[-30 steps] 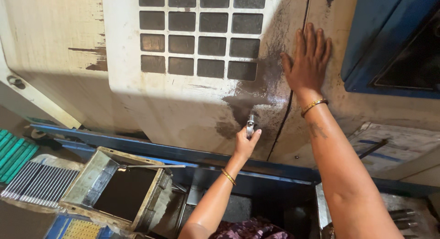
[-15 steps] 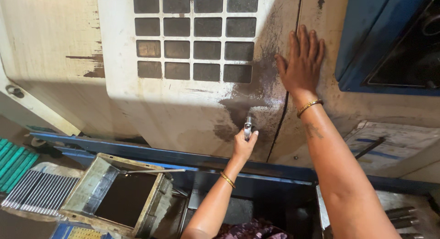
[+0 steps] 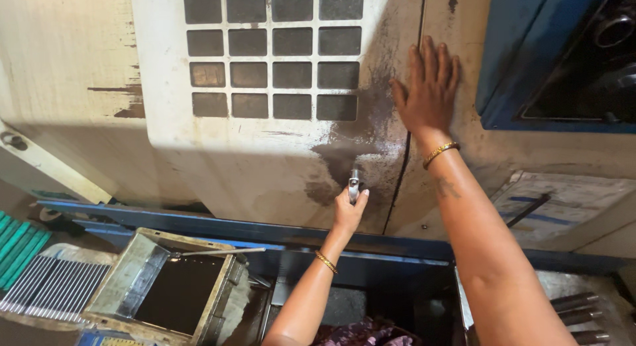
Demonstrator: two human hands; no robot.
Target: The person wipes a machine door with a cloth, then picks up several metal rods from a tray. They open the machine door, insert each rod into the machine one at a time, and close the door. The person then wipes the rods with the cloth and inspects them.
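Observation:
My left hand (image 3: 349, 210) grips a small metal handle (image 3: 354, 182) low on the cream sliding door (image 3: 265, 154) of a machine. The door has a grid of dark square windows (image 3: 275, 54) and a dark grimy patch around the handle. My right hand (image 3: 429, 91) lies flat, fingers spread, on the cream panel just right of the door's edge seam (image 3: 405, 160). Both wrists wear a thin gold bangle.
A blue rail (image 3: 218, 223) runs under the door. Below left sits a metal tray of dark liquid (image 3: 175, 289), with a ribbed grey mat (image 3: 46, 289) and green strips (image 3: 16, 246) further left. A blue-framed opening (image 3: 563, 61) is at upper right; metal bars (image 3: 576, 313) lie at lower right.
The view has shifted slightly, so both hands sit a little further left. My left hand stays on the handle and my right hand stays flat on the panel.

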